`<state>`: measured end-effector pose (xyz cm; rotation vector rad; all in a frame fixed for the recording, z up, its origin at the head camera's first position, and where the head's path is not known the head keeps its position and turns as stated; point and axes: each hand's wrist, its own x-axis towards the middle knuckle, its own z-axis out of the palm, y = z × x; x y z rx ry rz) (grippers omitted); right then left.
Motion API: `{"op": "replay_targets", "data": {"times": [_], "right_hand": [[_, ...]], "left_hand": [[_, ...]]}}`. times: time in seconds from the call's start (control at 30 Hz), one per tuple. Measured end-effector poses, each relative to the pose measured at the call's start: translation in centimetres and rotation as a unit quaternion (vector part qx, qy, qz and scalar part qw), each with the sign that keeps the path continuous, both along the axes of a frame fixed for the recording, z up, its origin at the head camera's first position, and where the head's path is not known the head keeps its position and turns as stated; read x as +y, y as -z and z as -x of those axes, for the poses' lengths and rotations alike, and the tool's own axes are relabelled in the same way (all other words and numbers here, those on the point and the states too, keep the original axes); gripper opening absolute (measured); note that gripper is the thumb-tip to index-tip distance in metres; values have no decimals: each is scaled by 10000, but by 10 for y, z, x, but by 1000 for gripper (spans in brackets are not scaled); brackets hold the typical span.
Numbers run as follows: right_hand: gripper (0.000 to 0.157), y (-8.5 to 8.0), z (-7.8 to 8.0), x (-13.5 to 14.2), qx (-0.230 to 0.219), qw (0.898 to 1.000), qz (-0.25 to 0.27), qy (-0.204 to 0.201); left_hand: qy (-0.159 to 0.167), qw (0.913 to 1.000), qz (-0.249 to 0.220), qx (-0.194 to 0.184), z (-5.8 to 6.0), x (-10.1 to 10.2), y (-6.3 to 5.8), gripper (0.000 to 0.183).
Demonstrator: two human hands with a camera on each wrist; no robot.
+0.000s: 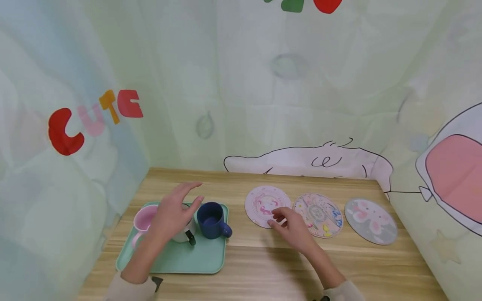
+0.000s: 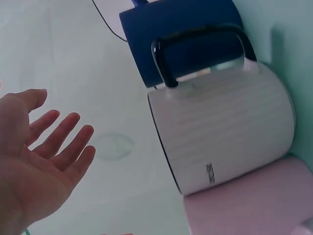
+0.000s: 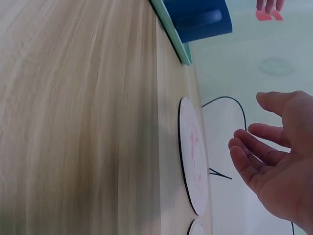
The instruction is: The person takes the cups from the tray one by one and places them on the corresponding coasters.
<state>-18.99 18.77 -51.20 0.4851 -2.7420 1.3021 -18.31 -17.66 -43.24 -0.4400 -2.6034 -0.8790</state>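
Observation:
My left hand [image 1: 174, 213] hovers over the tray with fingers loosely extended, holding nothing. Below it stands a white mug [image 2: 222, 129] with a black handle, partly hidden by the hand in the head view. A navy blue mug [image 1: 211, 220] is to its right and a pink mug [image 1: 144, 218] to its left; all three stand upright on the mint green tray [image 1: 188, 261]. My right hand [image 1: 291, 229] is above the near right edge of a round pink coaster [image 1: 260, 202], fingers loosely bent with nothing between them. In the right wrist view it is apart from the coaster.
Right of the pink coaster lie a round coaster with colourful drawings [image 1: 312, 209] and a grey coaster with a white and pink animal [image 1: 370, 221]. Everything rests on a wooden table [image 1: 256, 267]. Printed cloth [image 1: 180, 125] hangs behind and at both sides.

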Motion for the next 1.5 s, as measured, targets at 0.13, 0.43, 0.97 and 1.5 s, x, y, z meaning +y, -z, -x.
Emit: {"op": "replay_targets", "data": {"times": [0.13,0.43,0.97,1.5], "right_hand": [[27,1,0,-8,5,9998,136,-145],[32,7,1,-23,221,9978,212,-594],[46,-6,2,-58,-98,9909,444,-1266],[51,4,7,-82,-165,9878,795,-1330]], "left_hand": [[-126,9996,73,-233,2,-12,-7,43],[-215,9983,-421,-346,8,-45,-11,40],[-506,9813,-1768,-569,11,-115,22,38],[-535,9408,-2691,-1992,22,-152,78,61]]}}
